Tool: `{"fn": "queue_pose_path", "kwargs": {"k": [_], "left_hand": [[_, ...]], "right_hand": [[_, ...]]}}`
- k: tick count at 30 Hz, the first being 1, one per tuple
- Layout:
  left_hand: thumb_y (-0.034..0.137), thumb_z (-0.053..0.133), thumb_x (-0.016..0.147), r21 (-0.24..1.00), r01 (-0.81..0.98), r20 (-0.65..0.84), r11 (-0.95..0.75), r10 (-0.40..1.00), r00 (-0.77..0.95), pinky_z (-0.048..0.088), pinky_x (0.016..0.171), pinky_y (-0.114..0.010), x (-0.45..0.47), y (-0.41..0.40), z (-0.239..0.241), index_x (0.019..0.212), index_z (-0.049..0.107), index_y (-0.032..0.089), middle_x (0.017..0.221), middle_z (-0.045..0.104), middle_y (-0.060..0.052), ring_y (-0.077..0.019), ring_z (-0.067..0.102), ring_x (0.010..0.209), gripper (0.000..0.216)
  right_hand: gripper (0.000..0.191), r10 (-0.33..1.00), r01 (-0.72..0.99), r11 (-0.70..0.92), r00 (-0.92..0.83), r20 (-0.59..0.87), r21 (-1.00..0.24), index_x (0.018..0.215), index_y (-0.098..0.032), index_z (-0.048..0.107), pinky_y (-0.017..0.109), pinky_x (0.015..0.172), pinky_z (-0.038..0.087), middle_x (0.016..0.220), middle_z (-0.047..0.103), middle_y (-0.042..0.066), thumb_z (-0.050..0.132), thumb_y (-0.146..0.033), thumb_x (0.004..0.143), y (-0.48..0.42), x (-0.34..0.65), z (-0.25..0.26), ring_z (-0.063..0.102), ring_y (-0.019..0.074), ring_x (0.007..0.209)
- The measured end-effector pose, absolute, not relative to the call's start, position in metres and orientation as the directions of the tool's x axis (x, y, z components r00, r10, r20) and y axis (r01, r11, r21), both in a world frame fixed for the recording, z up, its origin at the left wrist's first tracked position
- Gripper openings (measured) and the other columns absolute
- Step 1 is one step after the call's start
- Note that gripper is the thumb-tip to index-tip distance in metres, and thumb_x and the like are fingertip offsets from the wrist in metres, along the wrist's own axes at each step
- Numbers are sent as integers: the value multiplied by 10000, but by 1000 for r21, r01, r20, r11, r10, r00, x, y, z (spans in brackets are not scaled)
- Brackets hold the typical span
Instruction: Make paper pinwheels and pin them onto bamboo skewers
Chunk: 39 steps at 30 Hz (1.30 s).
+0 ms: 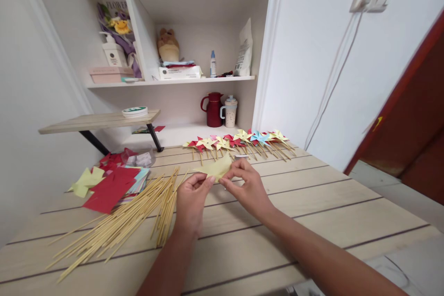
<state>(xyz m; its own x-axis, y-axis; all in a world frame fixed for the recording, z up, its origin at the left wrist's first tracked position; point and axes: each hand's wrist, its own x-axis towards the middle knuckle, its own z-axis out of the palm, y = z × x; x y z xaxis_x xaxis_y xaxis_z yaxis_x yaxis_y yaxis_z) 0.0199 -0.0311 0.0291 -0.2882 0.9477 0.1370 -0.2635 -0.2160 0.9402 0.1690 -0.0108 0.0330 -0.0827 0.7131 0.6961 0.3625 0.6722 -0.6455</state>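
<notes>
Between my two hands, just above the table, is a piece of pale yellow paper (218, 166) with one end raised and curved. My left hand (193, 194) pinches its near left edge between thumb and fingers. From the other side, my right hand (247, 185) grips the paper's near right corner with thumb and forefinger. A small bright speck shows under the right fingertips, too small to name. Behind the hands lies a row of finished paper pinwheels (243, 136) on sticks, in yellow, red, pink and blue. A small grey round object (242, 157) is partly hidden behind my right hand.
Left of my hands spreads a loose pile of thin wooden sticks (121, 222). Beyond it are red paper sheets (113, 189), cut yellow paper (86, 181) and a clear plastic box (143, 158). A raised wooden stand (100, 121) and a red jug (214, 111) stand farther back.
</notes>
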Motion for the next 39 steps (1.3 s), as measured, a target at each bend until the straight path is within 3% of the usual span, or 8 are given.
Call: {"fn": "queue_pose_path", "kwargs": {"k": [19,27,39], "left_hand": [[317,775,680,956,-200,152,-214,947,-283,471,675,-226,23,-30,28,753,714,159,734,698,1,-122,615,686,185],[319,844,603,945,-266,87,-193,927,-364,479,697,-238,22,-28,26,801,717,152,745,709,-3,-129,633,708,289],[318,869,573,922,-317,107,-221,935,-338,494,706,-247,23,-27,24,788,714,153,748,713,-11,-129,639,705,312]], "right_hand": [[93,726,320,669,-89,682,-671,705,-214,709,318,700,452,785,501,9,749,-255,778,-12,169,35,537,177,771],[98,741,337,652,-92,666,-679,689,-213,706,321,714,444,783,483,7,729,-226,783,-12,169,36,536,177,781],[140,735,322,660,-94,671,-678,670,-208,684,312,687,447,776,508,9,726,-270,789,-12,170,36,538,175,766]]}}
